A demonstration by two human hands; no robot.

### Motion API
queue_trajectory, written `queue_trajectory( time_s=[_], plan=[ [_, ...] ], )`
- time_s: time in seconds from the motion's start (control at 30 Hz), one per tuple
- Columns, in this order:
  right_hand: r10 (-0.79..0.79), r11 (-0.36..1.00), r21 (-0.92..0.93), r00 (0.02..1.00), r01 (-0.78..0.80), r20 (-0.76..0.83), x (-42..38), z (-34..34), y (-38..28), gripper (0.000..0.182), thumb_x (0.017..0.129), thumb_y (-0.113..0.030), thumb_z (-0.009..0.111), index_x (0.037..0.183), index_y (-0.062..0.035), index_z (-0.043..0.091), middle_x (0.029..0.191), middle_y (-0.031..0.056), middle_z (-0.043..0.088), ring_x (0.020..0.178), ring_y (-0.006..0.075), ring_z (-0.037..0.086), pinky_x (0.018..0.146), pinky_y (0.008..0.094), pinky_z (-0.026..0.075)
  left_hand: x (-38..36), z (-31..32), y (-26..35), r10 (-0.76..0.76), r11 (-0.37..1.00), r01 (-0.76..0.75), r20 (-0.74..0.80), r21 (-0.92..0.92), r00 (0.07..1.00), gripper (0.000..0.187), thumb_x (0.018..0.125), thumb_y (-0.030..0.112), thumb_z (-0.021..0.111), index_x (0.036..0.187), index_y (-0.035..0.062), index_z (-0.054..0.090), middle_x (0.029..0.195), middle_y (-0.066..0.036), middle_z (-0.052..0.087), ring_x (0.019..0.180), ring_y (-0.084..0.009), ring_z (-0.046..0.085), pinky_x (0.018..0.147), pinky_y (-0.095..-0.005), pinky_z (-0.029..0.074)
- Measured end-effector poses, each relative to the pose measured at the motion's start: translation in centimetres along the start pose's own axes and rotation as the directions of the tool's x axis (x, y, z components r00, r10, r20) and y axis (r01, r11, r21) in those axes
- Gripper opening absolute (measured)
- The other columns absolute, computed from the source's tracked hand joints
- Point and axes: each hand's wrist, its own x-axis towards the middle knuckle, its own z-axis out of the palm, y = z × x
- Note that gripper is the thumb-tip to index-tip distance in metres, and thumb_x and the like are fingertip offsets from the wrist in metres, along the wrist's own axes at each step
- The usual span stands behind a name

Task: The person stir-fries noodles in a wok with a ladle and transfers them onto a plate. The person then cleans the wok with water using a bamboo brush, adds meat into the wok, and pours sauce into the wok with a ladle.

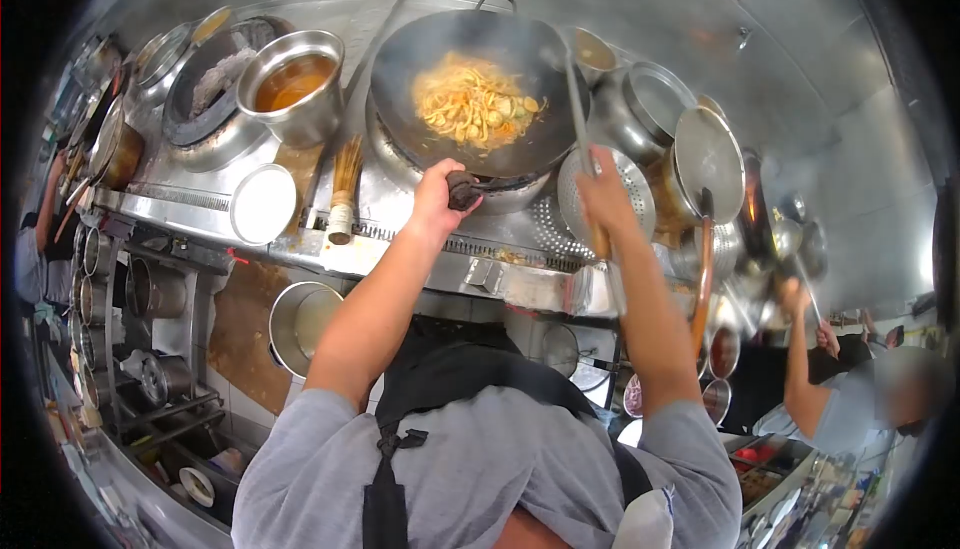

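A large dark wok (pixel 410 44) sits on the stove burner with steaming, yellow-orange sliced food (pixel 475 101) in its middle. At the near rim, my left hand (pixel 440 197) is closed around a dark folded cloth (pixel 463 191) by the wok's edge. My right hand (pixel 606 194) grips a long-handled wok utensil (pixel 578 109), with a wooden end below the hand. The utensil's shaft runs up over the wok's right side; its head is too blurred to name. Under the right hand, a perforated strainer (pixel 632 184) rests on the stove top.
Left of the wok stand a metal pot of amber liquid (pixel 250 99), a bamboo brush (pixel 345 189) and a white bowl (pixel 264 204). Stacked pans and a round mesh strainer (pixel 710 164) crowd the right. Another person (pixel 850 399) works at far right.
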Motion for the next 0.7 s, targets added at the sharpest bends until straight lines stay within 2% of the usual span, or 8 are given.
queue_trajectory(
  time_s=[0.17, 0.3, 0.37, 0.4, 0.47, 0.5, 0.6, 0.7],
  plan=[
    [0.054, 0.989, 0.119, 0.964, -0.088, 0.261, 4.9, 6.7, -2.8, 0.051, 0.087, -0.014, 0.059, 0.132, -0.0169, 0.035, 0.067, 0.0018, 0.048, 0.047, 0.0109, 0.046, 0.038, 0.0274, 0.038, 0.2, 0.1, 0.1, -0.005, 1.000, 0.005, -0.030, 0.002, 1.000, 0.015, 0.078, 0.021, 0.059, 0.087, 0.0098, 0.055, 0.080, -0.010, 0.061, 0.073, -0.0230, 0.060, 0.066, -0.0407, 0.052],
    [-0.287, 0.889, -0.250, 0.891, 0.385, 0.353, -2.3, 7.2, 1.9, 0.056, 0.087, -0.011, 0.056, 0.137, -0.0114, 0.031, 0.098, 0.0174, 0.059, 0.065, 0.0216, 0.060, 0.053, 0.0358, 0.049, 0.2, -0.1, -0.1, 0.011, 1.000, -0.011, 0.004, -0.005, 1.000, 0.015, 0.077, 0.021, 0.059, 0.087, 0.0104, 0.055, 0.078, -0.009, 0.061, 0.072, -0.0216, 0.061, 0.064, -0.0404, 0.053],
    [-0.169, 0.919, -0.268, 0.902, 0.290, 0.397, -6.4, 4.5, 2.4, 0.057, 0.087, -0.010, 0.055, 0.139, -0.0109, 0.030, 0.112, 0.0211, 0.056, 0.086, 0.0292, 0.062, 0.075, 0.0383, 0.051, 0.1, 0.0, 0.0, 0.020, 1.000, -0.020, -0.004, -0.011, 1.000, 0.015, 0.077, 0.021, 0.059, 0.087, 0.0111, 0.056, 0.080, -0.009, 0.062, 0.074, -0.0221, 0.061, 0.066, -0.0408, 0.052],
    [0.046, 0.975, -0.216, 0.917, 0.044, 0.396, -8.6, 3.7, -0.2, 0.058, 0.087, -0.010, 0.054, 0.139, -0.0105, 0.030, 0.115, 0.0218, 0.055, 0.093, 0.0300, 0.061, 0.083, 0.0381, 0.047, -0.3, -0.1, -0.1, 0.017, 1.000, -0.017, -0.012, 0.002, 1.000, 0.014, 0.077, 0.022, 0.059, 0.087, 0.0119, 0.056, 0.081, -0.009, 0.063, 0.076, -0.0226, 0.062, 0.067, -0.0412, 0.052],
    [0.041, 0.986, -0.167, 0.936, 0.019, 0.349, -11.4, 3.2, 0.8, 0.058, 0.088, -0.010, 0.054, 0.141, -0.0106, 0.029, 0.114, 0.0205, 0.054, 0.093, 0.0281, 0.060, 0.085, 0.0369, 0.046, -2.2, -0.4, -0.9, 0.008, 1.000, -0.008, -0.019, -0.007, 1.000, 0.014, 0.077, 0.022, 0.059, 0.087, 0.0121, 0.056, 0.080, -0.009, 0.062, 0.075, -0.0225, 0.062, 0.067, -0.0409, 0.051],
    [-0.198, 0.944, -0.198, 0.935, 0.263, 0.293, -11.8, 3.2, 3.7, 0.058, 0.088, -0.010, 0.054, 0.141, -0.0110, 0.029, 0.111, 0.0186, 0.055, 0.086, 0.0255, 0.060, 0.079, 0.0359, 0.049, -3.0, 0.3, -0.8, 0.020, 0.999, -0.020, -0.011, -0.031, 1.000, 0.014, 0.076, 0.022, 0.059, 0.086, 0.0122, 0.057, 0.079, -0.009, 0.062, 0.075, -0.0224, 0.062, 0.066, -0.0407, 0.051],
    [0.089, 0.976, 0.134, 0.872, -0.174, 0.482, -17.0, -0.6, 0.1, 0.060, 0.089, -0.005, 0.053, 0.142, -0.0128, 0.027, 0.093, 0.0059, 0.055, 0.057, 0.0088, 0.048, 0.046, 0.0223, 0.039, -6.7, 1.3, -0.4, -0.020, 0.999, 0.020, 0.001, -0.025, 1.000, 0.013, 0.076, 0.022, 0.060, 0.085, 0.0123, 0.058, 0.079, -0.007, 0.063, 0.072, -0.0224, 0.061, 0.066, -0.0393, 0.050],
    [0.158, 0.951, 0.132, 0.804, -0.281, 0.573, -17.6, -3.7, 1.0, 0.060, 0.089, -0.007, 0.055, 0.143, -0.0113, 0.029, 0.070, -0.0002, 0.046, 0.051, 0.0069, 0.044, 0.046, 0.0202, 0.038, -2.8, 0.7, -0.8, 0.001, 0.999, 0.000, 0.025, -0.036, 1.000, 0.012, 0.078, 0.022, 0.059, 0.085, 0.0120, 0.058, 0.079, -0.007, 0.062, 0.075, -0.0225, 0.060, 0.070, -0.0405, 0.049]
  ],
)
